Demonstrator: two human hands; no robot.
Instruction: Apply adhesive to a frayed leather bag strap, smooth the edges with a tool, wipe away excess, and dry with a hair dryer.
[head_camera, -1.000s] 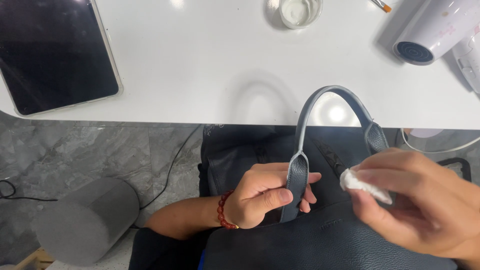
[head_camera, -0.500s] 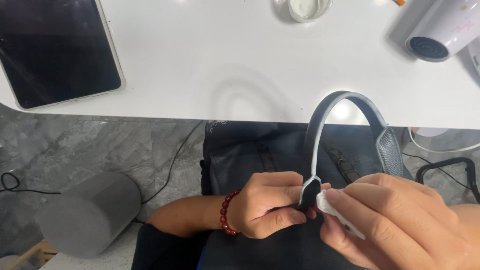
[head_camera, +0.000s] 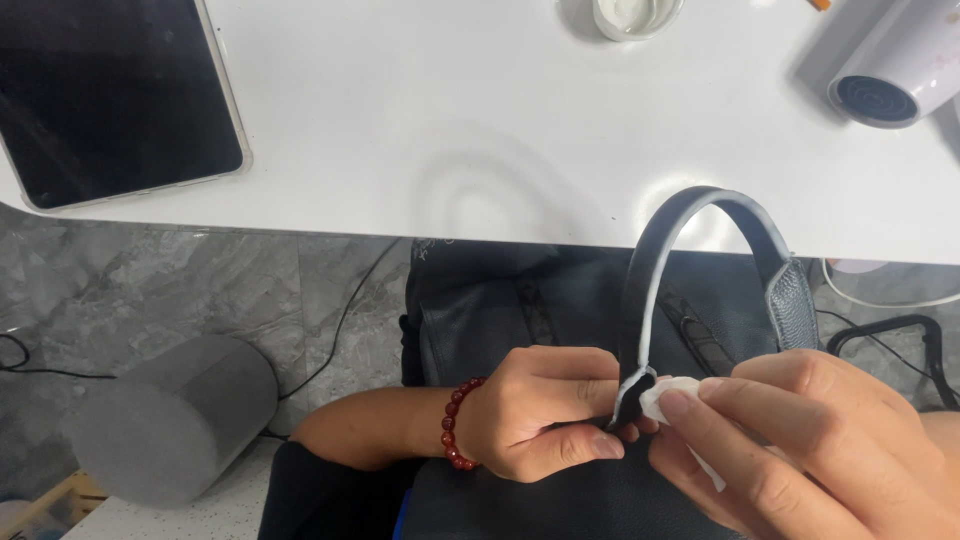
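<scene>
Handle base at lower centre-right of frame: dark grey leather arched bag handle (head_camera: 700, 215) is pinched shut at its lower left end by left hand (head_camera: 540, 415). Small white cotton pad (head_camera: 662, 398) is gripped by right hand (head_camera: 800, 440), pressed vs. that end, just right of left fingertips. Handle axis rises upward w/ arch toward white table (head_camera: 450, 130) edge.

— What does the handle (head_camera: 700, 215) look like?
— A dark grey leather strap with a pale edge, arching upright from the black bag (head_camera: 520, 320).
— And the pad (head_camera: 665, 398)?
— A small white one, pinched in the right hand (head_camera: 800, 450), touching the strap's base beside the left hand (head_camera: 540, 415).
</scene>
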